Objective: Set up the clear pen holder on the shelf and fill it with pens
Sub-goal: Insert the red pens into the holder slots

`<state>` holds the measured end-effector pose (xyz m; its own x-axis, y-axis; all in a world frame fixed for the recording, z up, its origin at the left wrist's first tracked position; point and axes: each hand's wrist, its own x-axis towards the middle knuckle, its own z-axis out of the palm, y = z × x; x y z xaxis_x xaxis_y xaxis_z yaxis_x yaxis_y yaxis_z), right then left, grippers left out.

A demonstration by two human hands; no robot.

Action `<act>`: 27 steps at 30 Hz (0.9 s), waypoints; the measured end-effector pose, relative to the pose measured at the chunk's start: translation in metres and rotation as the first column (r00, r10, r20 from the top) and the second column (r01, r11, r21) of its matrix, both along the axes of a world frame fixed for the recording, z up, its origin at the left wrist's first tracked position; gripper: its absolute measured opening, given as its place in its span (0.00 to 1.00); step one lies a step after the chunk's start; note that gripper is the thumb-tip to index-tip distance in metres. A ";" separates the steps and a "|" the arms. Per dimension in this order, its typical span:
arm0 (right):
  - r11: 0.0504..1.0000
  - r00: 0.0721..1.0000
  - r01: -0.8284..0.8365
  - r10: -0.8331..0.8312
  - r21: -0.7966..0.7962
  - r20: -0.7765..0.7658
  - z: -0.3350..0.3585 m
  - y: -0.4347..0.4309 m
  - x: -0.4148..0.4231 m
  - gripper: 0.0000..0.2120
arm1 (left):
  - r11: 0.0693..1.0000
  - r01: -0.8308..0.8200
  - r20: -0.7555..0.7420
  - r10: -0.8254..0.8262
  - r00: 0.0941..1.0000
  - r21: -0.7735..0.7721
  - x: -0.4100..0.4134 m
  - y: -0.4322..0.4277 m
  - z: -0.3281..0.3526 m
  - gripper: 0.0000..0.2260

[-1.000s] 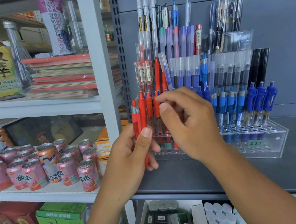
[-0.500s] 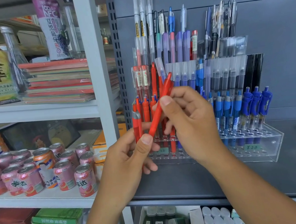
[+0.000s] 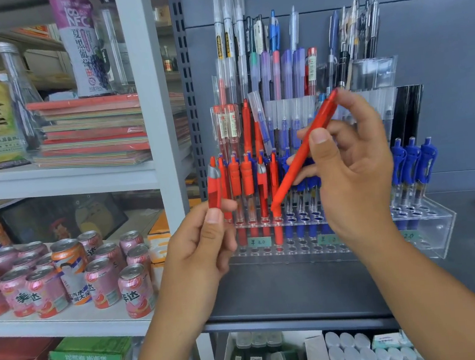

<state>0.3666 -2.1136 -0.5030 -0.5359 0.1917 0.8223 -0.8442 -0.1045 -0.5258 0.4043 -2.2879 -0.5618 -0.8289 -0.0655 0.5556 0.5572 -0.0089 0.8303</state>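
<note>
Now the right hand, grip closed on a tilted red pen, points its tip toward seven o'clock over the clear pen holder on the shelf. Better to stand it upright above a free hole before letting go. The left hand, grip closed, pinches a spare red pen at the holder's nine o'clock.

Pen holder on shelf, cans left of it
</note>
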 end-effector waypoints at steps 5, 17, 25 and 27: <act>0.993 0.991 0.112 -0.109 0.047 -0.074 -0.002 0.011 -0.002 0.19 | 1.000 0.017 0.009 -0.017 1.000 -0.012 0.000 0.002 0.001 0.08; 0.892 0.953 0.269 -0.301 0.364 0.032 -0.012 0.010 -0.006 0.24 | 0.996 -0.020 -0.005 0.020 1.000 -0.081 -0.001 0.005 -0.002 0.10; 0.847 0.946 0.261 -0.321 0.464 0.052 -0.014 0.006 -0.002 0.23 | 0.994 -0.027 0.019 0.029 0.999 -0.105 0.000 0.005 -0.002 0.11; 0.844 0.943 0.268 -0.328 0.464 0.051 -0.015 0.006 -0.001 0.23 | 0.994 -0.029 0.019 0.031 0.999 -0.108 0.000 0.005 -0.001 0.11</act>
